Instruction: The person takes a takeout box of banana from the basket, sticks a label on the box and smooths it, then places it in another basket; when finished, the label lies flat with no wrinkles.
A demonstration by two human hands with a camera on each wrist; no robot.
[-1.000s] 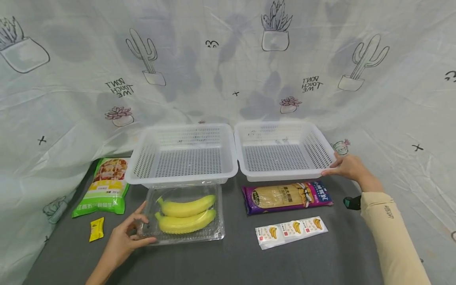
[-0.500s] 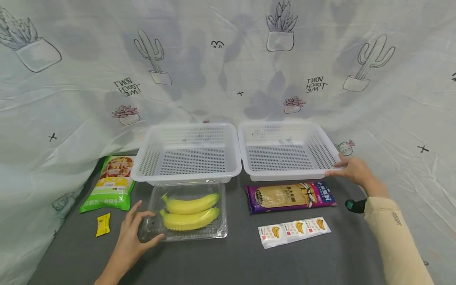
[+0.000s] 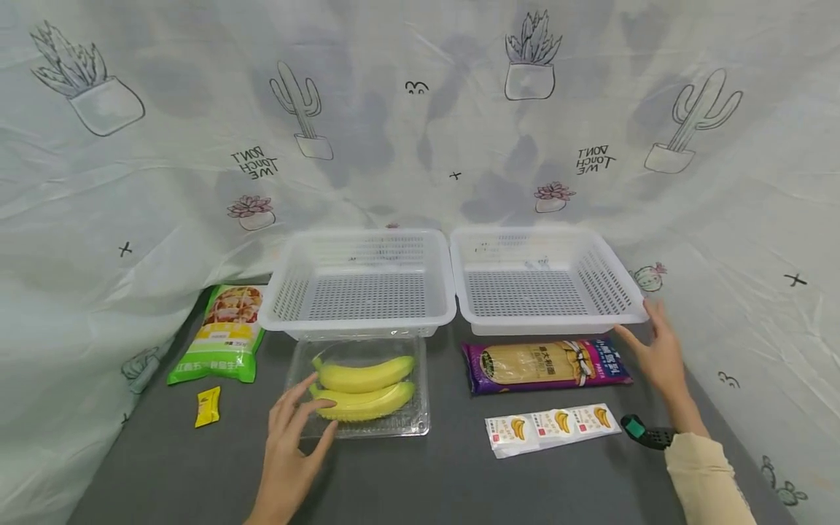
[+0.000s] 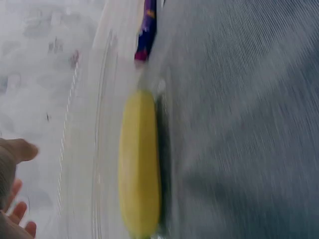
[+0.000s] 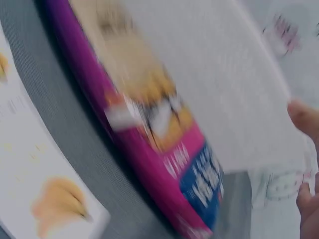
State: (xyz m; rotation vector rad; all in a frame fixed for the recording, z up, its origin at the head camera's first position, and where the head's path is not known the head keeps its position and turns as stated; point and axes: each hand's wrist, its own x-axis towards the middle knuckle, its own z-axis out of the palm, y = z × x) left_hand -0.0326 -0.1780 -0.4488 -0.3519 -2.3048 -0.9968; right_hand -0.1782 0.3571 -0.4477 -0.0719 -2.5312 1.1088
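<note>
Reading PASTA on the purple packet (image 3: 525, 366)! Left of it, poising a spread left hand (image 3: 289, 441) near bananas (image 3: 367, 376); right, a wide-fingered right hand (image 3: 661, 359).

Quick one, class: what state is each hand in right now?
Left hand: open, holding nothing, near the clear container.
Right hand: open, holding nothing, near the right basket's corner.
</note>
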